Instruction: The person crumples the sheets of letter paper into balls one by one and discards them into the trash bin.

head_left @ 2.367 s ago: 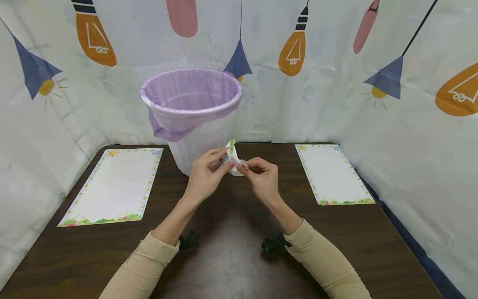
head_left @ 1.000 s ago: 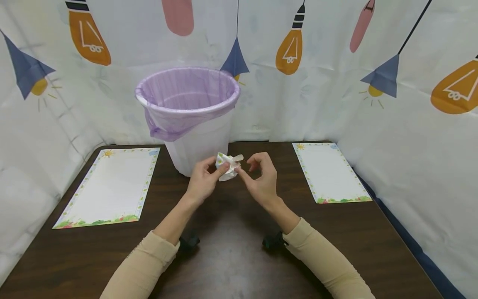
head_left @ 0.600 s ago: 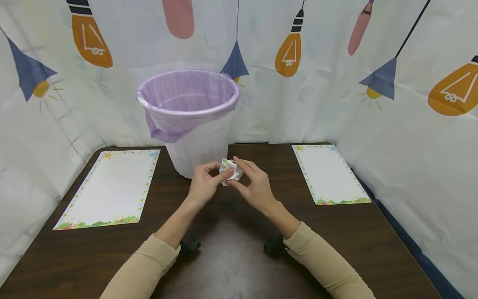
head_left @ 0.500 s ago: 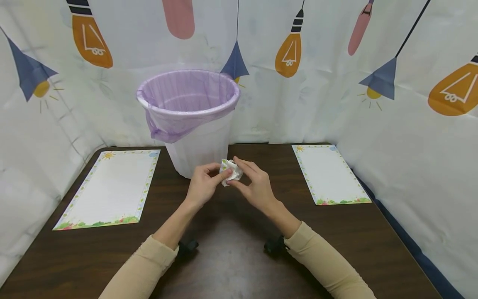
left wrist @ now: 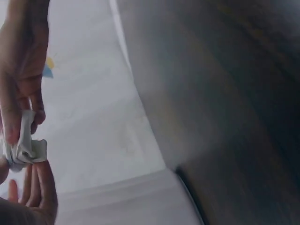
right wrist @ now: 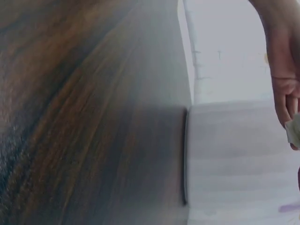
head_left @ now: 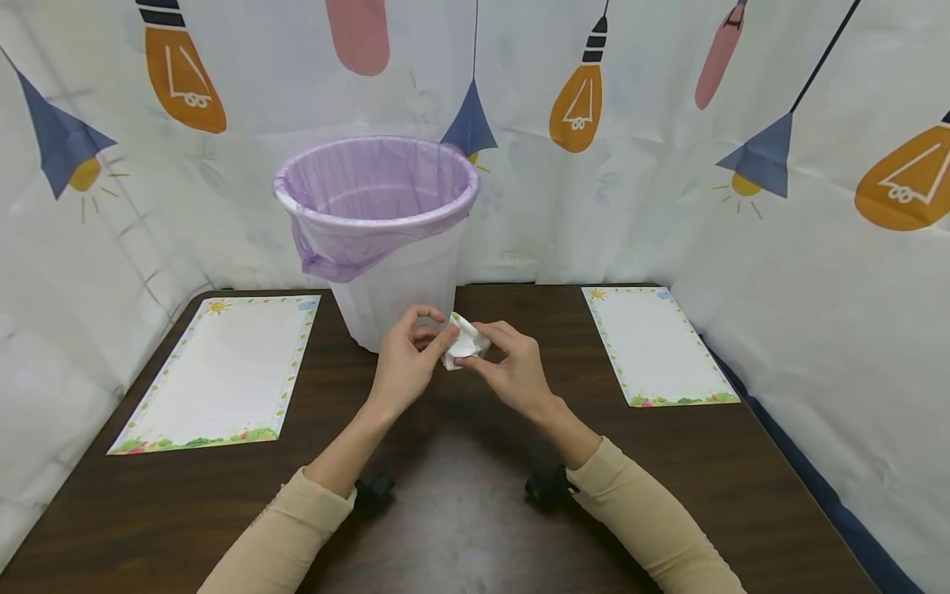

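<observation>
A small crumpled piece of white paper (head_left: 465,342) with a little green print is held between both hands, above the table in front of the bin. My left hand (head_left: 404,359) pinches its left side, thumb on the near face. From the right, my right hand (head_left: 517,371) pinches it between thumb and fingers. In the left wrist view the wadded paper (left wrist: 27,147) shows several folds, with fingers on it from above and below. Only a corner of the paper (right wrist: 293,131) enters the right wrist view.
A white bin (head_left: 393,289) with a purple liner (head_left: 341,260) stands behind the hands. Bordered white sheets lie flat on the dark table (head_left: 460,511): a left sheet (head_left: 223,371) and a right sheet (head_left: 660,346). A printed curtain (head_left: 638,198) hangs behind.
The paper has been folded and crumpled into a more compact wad, turning in the fingers. My right hand let its fingers off briefly, then gripped the paper again. Bin and sheets stay put.
</observation>
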A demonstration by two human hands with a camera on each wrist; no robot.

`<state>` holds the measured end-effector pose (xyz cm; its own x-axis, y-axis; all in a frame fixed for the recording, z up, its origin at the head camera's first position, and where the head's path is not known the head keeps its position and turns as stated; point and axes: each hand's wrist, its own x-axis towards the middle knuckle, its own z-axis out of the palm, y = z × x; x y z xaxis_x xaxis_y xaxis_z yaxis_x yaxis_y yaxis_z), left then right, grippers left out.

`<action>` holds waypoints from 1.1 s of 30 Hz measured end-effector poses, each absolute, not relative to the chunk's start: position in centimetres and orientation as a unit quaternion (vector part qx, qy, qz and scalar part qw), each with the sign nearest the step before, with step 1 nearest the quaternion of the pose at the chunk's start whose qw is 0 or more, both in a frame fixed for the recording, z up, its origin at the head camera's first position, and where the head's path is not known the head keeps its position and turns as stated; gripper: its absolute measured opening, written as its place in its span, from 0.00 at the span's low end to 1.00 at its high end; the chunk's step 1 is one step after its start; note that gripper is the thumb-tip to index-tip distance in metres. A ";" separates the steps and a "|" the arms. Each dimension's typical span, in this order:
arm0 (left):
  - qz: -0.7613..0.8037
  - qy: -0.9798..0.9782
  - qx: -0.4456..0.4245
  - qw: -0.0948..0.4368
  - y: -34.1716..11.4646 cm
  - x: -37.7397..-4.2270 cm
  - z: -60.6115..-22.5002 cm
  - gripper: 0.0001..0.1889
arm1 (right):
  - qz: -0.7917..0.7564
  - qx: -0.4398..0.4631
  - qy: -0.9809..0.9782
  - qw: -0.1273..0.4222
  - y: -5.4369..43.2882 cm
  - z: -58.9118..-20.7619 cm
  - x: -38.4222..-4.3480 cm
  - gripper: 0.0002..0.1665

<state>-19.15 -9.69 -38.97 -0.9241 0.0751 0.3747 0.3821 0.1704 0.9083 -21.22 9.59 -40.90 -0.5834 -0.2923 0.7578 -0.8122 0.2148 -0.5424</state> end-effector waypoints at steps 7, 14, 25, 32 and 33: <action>-0.554 -0.754 -0.301 0.181 -10.3 -18.9 -39.7 0.29 | 0.521 0.361 -0.745 0.208 10.2 -40.0 -21.2 0.24; -0.503 -0.756 -0.370 0.197 -11.0 -19.5 -39.9 0.36 | 0.557 0.338 -0.746 0.140 10.0 -38.5 -20.3 0.21; -0.443 -0.795 -0.381 0.162 -11.2 -19.6 -39.0 0.42 | 0.614 0.332 -0.715 0.033 11.3 -40.4 -21.6 0.24; -0.406 -0.820 -0.363 0.176 -10.3 -19.4 -39.1 0.39 | 0.675 0.295 -0.676 0.023 11.3 -40.7 -21.7 0.22; -0.398 -0.823 -0.365 0.176 -10.3 -19.4 -39.1 0.39 | 0.683 0.284 -0.672 0.023 11.3 -40.8 -21.7 0.21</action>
<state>-19.37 -10.27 -39.12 -0.6721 0.4603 0.5800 0.7404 0.4176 0.5266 -21.66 11.28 -40.77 -0.8372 -0.3516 0.4189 -0.4134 -0.0946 -0.9056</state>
